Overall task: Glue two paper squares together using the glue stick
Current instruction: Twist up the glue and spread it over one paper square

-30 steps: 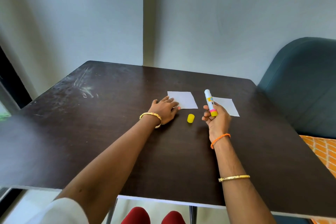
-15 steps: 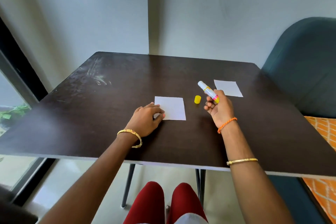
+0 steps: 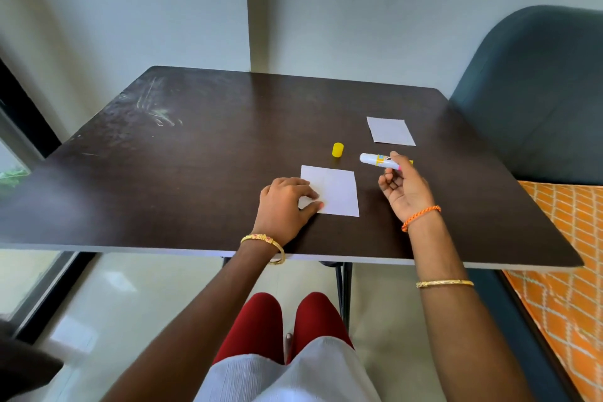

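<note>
Left hand point(image 3: 287, 206) lies flat on the dark tabletop point(image 3: 195, 173), fingers loosely spread, fingertips pressing the near-left corner of the near paper point(image 3: 334, 189) and pinning it down. Right hand point(image 3: 406, 188) hovers just right of that sheet, palm turned up, thumb and fingers pinching the glue stick point(image 3: 378, 160) near its base, white tip pointing left, uncapped. Yellow cap point(image 3: 338, 150) stands on the tabletop just beyond the near paper. Second paper point(image 3: 390, 130) lies flat at far right, well apart from both hands
</note>
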